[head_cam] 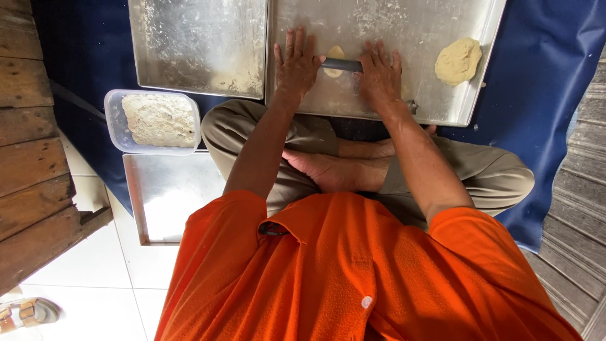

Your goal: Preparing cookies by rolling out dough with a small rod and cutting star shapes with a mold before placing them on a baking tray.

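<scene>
I sit cross-legged in front of a floured metal tray (pixel 442 19). A thin grey rolling pin (pixel 342 64) lies across a small flattened piece of pale dough (pixel 334 53) on that tray. My left hand (pixel 297 63) presses flat on the pin's left end with its fingers spread. My right hand (pixel 379 76) presses on the pin's right part in the same way. A rounder lump of dough (pixel 457 61) rests on the tray's right side, apart from both hands.
A second floured metal tray (pixel 196 44) lies to the left. Below it are a clear plastic tub of crumbly dough (pixel 158 120) and a bare metal tray (pixel 164 196). A blue mat (pixel 549 95) lies beneath. Wooden planks (pixel 25 126) and a sandal (pixel 25 312) are at the left.
</scene>
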